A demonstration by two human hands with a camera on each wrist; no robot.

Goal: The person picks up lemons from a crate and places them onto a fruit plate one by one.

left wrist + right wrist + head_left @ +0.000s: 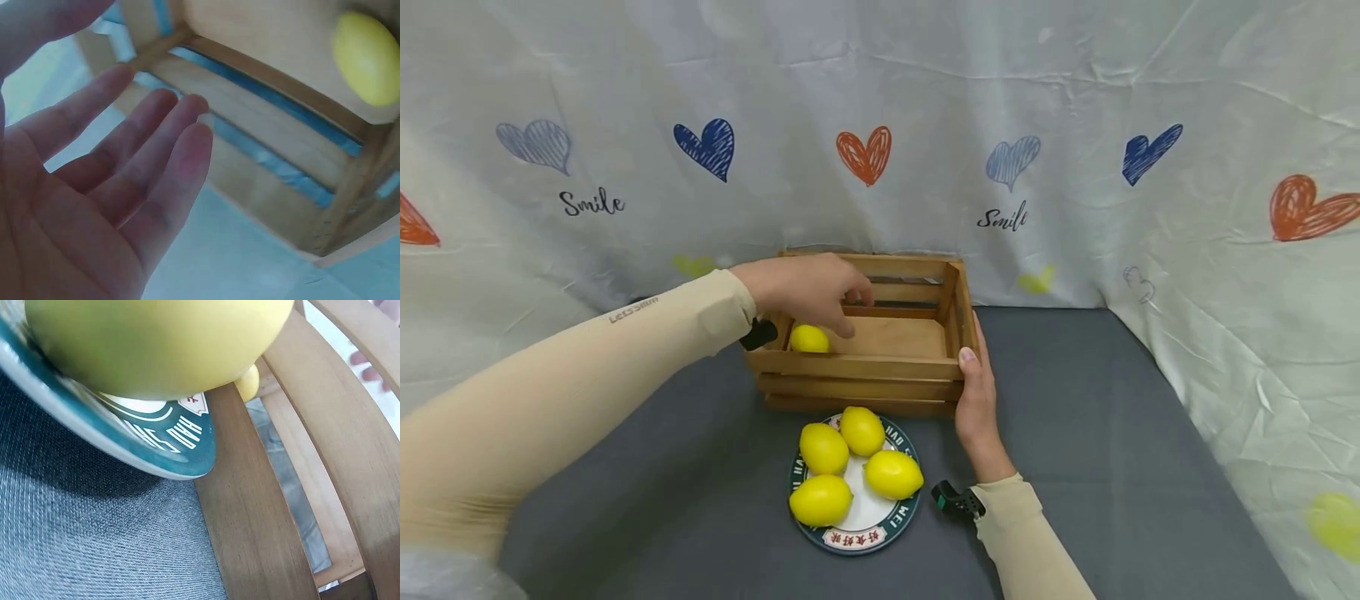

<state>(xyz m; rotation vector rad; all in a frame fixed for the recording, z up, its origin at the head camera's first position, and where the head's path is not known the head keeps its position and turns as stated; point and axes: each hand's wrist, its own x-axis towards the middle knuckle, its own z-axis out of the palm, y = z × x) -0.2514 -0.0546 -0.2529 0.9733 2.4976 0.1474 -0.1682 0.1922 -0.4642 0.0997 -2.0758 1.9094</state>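
A slatted wooden crate [857, 387] stands at the back of the table, with one lemon [809, 338] inside at its left end. Above the crate's left part hovers my left hand [808, 287], its fingers loosely bent and nothing in them. In the left wrist view that lemon [367, 57] lies apart from the fingertips. My right hand [978, 408] holds the crate's front right corner, thumb at the front edge and fingers along the outer side. In front of the crate, a green-rimmed plate [904, 521] bears several lemons [822, 501].
Grey cloth [1112, 467] covers the table. Behind it hangs a white curtain [925, 50] printed with hearts, close to the crate's back. The plate's far rim lies close to the crate's front slats.
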